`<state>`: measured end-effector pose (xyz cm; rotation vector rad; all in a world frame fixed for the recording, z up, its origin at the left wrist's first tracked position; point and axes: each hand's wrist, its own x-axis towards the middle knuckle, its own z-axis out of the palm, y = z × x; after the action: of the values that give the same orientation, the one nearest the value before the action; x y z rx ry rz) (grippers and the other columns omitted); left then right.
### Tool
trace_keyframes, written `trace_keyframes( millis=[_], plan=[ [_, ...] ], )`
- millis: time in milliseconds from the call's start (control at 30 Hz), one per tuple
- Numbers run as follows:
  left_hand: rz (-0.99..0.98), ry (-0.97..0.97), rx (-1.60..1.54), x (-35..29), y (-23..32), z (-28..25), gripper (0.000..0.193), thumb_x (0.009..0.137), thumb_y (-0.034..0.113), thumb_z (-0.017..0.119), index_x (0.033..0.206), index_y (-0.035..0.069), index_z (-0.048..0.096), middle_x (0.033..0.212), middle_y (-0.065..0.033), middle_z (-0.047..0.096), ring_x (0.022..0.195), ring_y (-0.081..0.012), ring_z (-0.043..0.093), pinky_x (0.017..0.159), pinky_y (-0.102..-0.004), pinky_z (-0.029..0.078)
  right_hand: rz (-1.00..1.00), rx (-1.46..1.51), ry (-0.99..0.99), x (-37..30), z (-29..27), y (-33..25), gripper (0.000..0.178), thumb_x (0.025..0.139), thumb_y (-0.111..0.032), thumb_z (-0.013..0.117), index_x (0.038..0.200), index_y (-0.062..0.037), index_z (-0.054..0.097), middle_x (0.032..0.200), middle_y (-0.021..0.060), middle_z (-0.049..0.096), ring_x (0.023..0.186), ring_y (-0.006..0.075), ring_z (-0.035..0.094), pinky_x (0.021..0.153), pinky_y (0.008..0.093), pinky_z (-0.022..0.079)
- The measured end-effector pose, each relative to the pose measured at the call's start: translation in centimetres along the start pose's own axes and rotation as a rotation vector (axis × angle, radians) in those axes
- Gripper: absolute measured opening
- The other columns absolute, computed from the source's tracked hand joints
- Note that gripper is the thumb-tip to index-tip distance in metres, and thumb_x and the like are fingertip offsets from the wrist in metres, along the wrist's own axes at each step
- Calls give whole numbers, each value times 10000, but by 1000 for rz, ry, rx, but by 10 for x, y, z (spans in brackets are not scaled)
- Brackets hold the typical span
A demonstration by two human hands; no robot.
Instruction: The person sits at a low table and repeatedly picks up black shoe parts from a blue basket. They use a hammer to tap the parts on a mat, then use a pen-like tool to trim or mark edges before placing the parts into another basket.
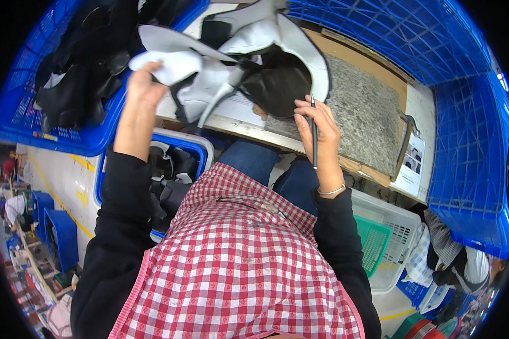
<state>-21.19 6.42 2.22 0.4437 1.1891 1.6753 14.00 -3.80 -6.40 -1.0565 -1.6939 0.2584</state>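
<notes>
**White-lined black upper [280,85]: handling and markings**

Position: the upper, apparently a footwear part, lies on the bench between and beyond the two hands, partly over a speckled grey slab [362,113]. Whether it is one piece or several overlapping ones: cannot tell.

Hands: well apart. Left hand [144,87] pinches a white flap [178,68] between thumb and fingers. Right hand [322,127] grips a slim dark pen-like tool [314,138]; its fingertips are near the upper's rim, contact uncertain.

Handling (judged): light, floppy, springy along curved edges; the smooth black face may slide. Best hold: a pinch at a free edge, with the other hand steadying the body. Pale faces probably mark easily.

Markings: a printed sheet with pictures [415,161] lies right of the right hand; another printed sheet [240,111] lies between the hands, partly covered. Lettering too small to read. No brand made out.
</notes>
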Motion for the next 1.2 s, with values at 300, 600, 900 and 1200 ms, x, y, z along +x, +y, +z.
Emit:
trace_keyframes(
  millis=[300, 600, 900, 1200],
  plan=[
    [844, -287, 987, 11, -10, 145, 352, 816, 171, 718, 1094, -42, 689, 960, -94, 691, 871, -190, 651, 739, -366, 513, 147, -104, 269, -33, -108, -5, 103, 972, -48, 665, 1072, -43, 690, 1079, 100, 748, 1079, 242, 661, 986, 366, 495],
    [1407, -1426, 1521, -65, -203, 149, 526, 935, 474, 633, 1247, 54, 688, 1240, -175, 690, 1135, -344, 643, 1041, -439, 475, 444, 212, 71, -45, -97, 24, 294, 1067, -188, 545, 1175, 22, 720, 765, -13, 582, 671, 63, 497, 634, 233, 396],
    [406, -1540, 1619, -54, -205, 160, 702, 894, 569, 699, 1334, 26, 646, 1293, -227, 676, 1211, -363, 628, 1064, -390, 455, 577, 198, 7, -35, -68, 66, 260, 948, -135, 763, 855, -55, 533, 674, -52, 546, 616, 14, 444, 543, 215, 348],
    [402, -1535, 1618, -56, -204, 161, 720, 895, 599, 683, 1323, 21, 650, 1279, -223, 681, 1206, -353, 633, 1062, -392, 456, 539, -1, 44, -35, -58, 68, 302, 935, -144, 765, 785, -57, 518, 618, -35, 527, 592, 19, 437, 518, 229, 350]
  ],
)
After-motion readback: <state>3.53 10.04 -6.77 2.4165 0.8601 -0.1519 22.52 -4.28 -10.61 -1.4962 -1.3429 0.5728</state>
